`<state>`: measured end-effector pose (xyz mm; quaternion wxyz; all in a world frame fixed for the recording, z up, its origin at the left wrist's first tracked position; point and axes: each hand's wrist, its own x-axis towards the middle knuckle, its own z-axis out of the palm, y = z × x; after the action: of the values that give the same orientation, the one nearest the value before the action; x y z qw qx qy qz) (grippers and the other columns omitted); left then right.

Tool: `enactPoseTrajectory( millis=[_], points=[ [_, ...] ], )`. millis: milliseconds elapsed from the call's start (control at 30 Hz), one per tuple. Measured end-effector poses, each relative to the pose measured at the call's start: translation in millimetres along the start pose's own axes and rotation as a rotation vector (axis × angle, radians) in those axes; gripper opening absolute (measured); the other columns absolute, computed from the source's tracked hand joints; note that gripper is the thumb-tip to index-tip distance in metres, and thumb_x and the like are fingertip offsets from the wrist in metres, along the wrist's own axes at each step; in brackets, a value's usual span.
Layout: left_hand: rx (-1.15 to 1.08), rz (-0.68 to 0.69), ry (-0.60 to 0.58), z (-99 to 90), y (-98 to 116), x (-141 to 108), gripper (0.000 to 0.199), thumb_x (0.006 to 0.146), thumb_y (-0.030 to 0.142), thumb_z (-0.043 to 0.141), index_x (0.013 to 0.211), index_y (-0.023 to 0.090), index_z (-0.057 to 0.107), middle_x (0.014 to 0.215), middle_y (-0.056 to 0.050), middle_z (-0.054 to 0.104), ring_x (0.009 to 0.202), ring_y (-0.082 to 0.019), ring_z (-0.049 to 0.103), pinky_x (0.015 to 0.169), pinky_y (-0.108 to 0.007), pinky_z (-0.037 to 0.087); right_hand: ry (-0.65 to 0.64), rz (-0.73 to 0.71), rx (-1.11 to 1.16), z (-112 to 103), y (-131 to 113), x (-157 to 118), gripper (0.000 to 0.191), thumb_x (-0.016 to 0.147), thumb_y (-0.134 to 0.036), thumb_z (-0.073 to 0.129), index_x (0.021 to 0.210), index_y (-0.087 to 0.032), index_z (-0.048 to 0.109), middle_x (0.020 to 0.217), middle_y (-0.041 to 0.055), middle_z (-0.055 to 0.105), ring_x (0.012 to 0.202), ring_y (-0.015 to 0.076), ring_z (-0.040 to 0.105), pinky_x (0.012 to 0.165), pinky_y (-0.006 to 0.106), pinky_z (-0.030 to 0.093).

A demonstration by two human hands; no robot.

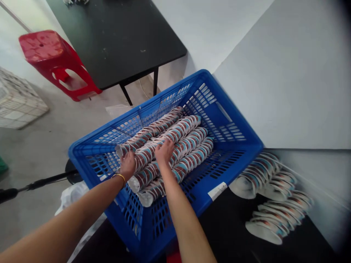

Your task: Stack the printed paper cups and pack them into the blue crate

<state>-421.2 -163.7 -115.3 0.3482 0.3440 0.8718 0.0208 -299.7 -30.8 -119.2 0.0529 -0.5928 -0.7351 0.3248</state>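
A blue slatted plastic crate (pixel 236 149) stands in front of me, holding several long stacks of nested paper cups (pixel 189 144) laid side by side, printed in white, brown and blue. My left hand (pixel 127 164), with a gold bangle on the wrist, grips the near end of one stack inside the crate. My right hand (pixel 164 151) rests palm down on the stack beside it, fingers curled over the cups.
More stacks of the same cups (pixel 271 197) lie on the dark surface right of the crate. A black table (pixel 117 40) and a red plastic stool (pixel 55 62) stand beyond. A white crate (pixel 16 102) sits at far left on the floor. A grey wall (pixel 287 80) rises on the right.
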Motion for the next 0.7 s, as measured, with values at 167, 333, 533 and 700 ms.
enactPoseTrajectory(
  millis=[167, 333, 533, 700],
  points=[
    [0.203, 0.080, -0.067, -10.8, -1.4, -0.9, 0.046, 0.092, 0.006, 0.038, 0.137, 0.007, 0.047, 0.156, -0.022, 0.034, 0.146, -0.035, 0.028, 0.116, -0.058, 0.021, -0.290, -0.500, -0.109, 21.9, -28.7, 14.2, 0.034, 0.088, -0.030, 0.062, 0.121, -0.022, 0.066, 0.131, 0.0070, 0.063, 0.139, 0.0249, 0.036, 0.122, 0.044, 0.004],
    [0.335, -0.002, -0.191, -23.1, -7.3, 24.1, 0.038, 0.094, 0.029, 0.059, 0.129, 0.015, 0.055, 0.131, -0.013, 0.059, 0.122, -0.030, 0.055, 0.102, -0.053, 0.045, -0.406, -0.558, -0.252, 58.7, -25.8, 33.2, 0.035, 0.093, -0.044, 0.056, 0.104, -0.016, 0.074, 0.112, 0.0135, 0.072, 0.123, 0.0331, 0.052, 0.118, 0.057, -0.001],
    [0.326, -0.076, -0.199, -14.5, -6.2, 37.0, 0.036, 0.096, 0.037, 0.058, 0.125, 0.015, 0.058, 0.121, -0.011, 0.062, 0.106, -0.024, 0.063, 0.092, -0.047, 0.053, -0.383, -0.550, -0.350, 66.1, -19.1, 32.4, 0.044, 0.096, -0.048, 0.048, 0.104, -0.014, 0.075, 0.115, 0.0152, 0.070, 0.118, 0.0321, 0.054, 0.118, 0.053, -0.001],
    [0.270, -0.106, -0.113, 6.7, -2.6, 19.2, 0.038, 0.096, 0.035, 0.058, 0.129, 0.016, 0.055, 0.127, -0.012, 0.058, 0.107, -0.024, 0.062, 0.090, -0.045, 0.054, -0.334, -0.555, -0.352, 64.2, -13.8, 20.9, 0.046, 0.098, -0.045, 0.044, 0.110, -0.010, 0.072, 0.117, 0.0165, 0.068, 0.121, 0.0319, 0.049, 0.117, 0.052, 0.006]
  ],
)
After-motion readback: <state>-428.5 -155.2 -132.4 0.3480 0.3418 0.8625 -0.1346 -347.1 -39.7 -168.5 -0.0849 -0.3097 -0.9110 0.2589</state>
